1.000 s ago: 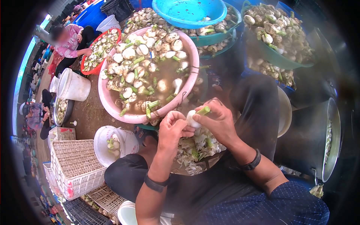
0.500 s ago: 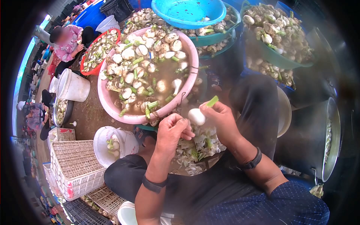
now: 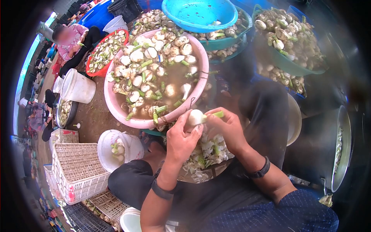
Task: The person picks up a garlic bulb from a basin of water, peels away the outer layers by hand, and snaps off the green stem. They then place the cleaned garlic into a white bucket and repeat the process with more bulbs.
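Note:
A white garlic bulb (image 3: 196,117) with a short green stem is held between both hands, just in front of the pink tub's near rim. My left hand (image 3: 183,136) is closed around the bulb's left side, thumb near its base. My right hand (image 3: 225,127) pinches the stem at the right. Below them lies a heap of pale peeled skins and green scraps (image 3: 208,152). The pink tub (image 3: 109,101) holds murky water and many garlic bulbs (image 3: 143,75), some white, some still brown-skinned.
A white bucket (image 3: 133,147) with a few bulbs lies tilted at left, beside a plastic crate (image 3: 79,154). A blue basin (image 3: 199,13) and a teal tub of garlic (image 3: 297,63) stand behind. Another person (image 3: 71,44) sits by a red basin (image 3: 89,69). A large metal pot (image 3: 342,150) is at right.
My left hand has moved up and right and closed on the bulb, which my right hand alone held before. The bulb has shifted slightly left and up.

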The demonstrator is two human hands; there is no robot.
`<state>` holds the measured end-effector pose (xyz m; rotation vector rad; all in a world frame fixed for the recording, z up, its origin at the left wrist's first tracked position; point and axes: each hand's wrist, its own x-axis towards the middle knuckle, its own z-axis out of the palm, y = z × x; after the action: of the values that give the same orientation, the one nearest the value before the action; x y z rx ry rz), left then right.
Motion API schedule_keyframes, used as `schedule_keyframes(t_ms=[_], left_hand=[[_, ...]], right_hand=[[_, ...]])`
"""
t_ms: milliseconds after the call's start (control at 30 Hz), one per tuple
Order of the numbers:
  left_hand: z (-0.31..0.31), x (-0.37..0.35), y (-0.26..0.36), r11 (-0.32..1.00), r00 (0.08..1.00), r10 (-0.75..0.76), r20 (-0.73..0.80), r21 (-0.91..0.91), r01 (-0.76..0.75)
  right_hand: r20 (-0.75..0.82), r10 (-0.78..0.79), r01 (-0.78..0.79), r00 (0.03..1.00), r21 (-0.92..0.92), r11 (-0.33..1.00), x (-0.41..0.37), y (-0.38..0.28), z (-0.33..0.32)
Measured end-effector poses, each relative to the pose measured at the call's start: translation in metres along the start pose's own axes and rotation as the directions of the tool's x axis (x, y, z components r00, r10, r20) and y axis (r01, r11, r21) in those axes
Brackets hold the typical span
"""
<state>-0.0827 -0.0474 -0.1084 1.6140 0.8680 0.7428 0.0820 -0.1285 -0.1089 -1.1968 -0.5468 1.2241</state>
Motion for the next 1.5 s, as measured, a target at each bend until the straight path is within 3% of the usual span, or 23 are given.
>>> schedule_keyframes(t_ms=[200, 667, 800, 967, 1100, 1167, 1300, 1400, 1500], left_hand=[[-0.002, 0.000, -0.007, 0.998, 0.998, -0.067, -0.010, 0.013, 0.067], [-0.004, 0.002, 0.004, 0.989, 0.988, -0.147, 0.041, 0.041, 0.145], [-0.003, 0.004, 0.012, 0.985, 0.989, -0.143, 0.031, 0.099, 0.139], [-0.003, 0.010, 0.010, 0.968, 0.998, -0.053, 0.022, 0.249, 0.046], [0.001, 0.016, 0.017, 0.961, 0.997, -0.081, 0.018, 0.268, 0.073], [0.003, 0.020, 0.011, 0.960, 1.000, -0.029, 0.000, 0.280, 0.027], [0.004, 0.024, 0.013, 0.955, 0.994, -0.111, -0.026, 0.273, 0.113], [0.000, 0.026, 0.007, 0.962, 0.985, -0.173, -0.028, 0.212, 0.175], [-0.004, 0.029, 0.005, 0.965, 0.967, -0.256, -0.021, 0.061, 0.256]], right_hand=[[0.007, -0.182, 0.176, 0.983, -0.296, 0.939, -0.005, -0.005, 0.005], [-0.001, -0.291, 0.271, 0.957, -0.358, 0.893, -0.006, -0.009, 0.009], [0.003, -0.356, 0.313, 0.935, -0.483, 0.818, -0.005, -0.009, 0.007], [-0.027, -0.419, 0.350, 0.907, -0.503, 0.790, -0.005, -0.009, 0.004], [-0.065, -0.413, 0.319, 0.908, -0.534, 0.784, -0.005, -0.013, -0.002], [-0.079, -0.417, 0.320, 0.906, -0.517, 0.794, -0.004, -0.011, -0.003], [-0.105, -0.381, 0.280, 0.918, -0.507, 0.815, -0.004, -0.011, -0.005], [-0.121, -0.328, 0.264, 0.937, -0.372, 0.890, -0.002, -0.007, -0.004], [-0.138, -0.091, 0.073, 0.986, -0.129, 0.989, 0.005, 0.000, -0.009]])
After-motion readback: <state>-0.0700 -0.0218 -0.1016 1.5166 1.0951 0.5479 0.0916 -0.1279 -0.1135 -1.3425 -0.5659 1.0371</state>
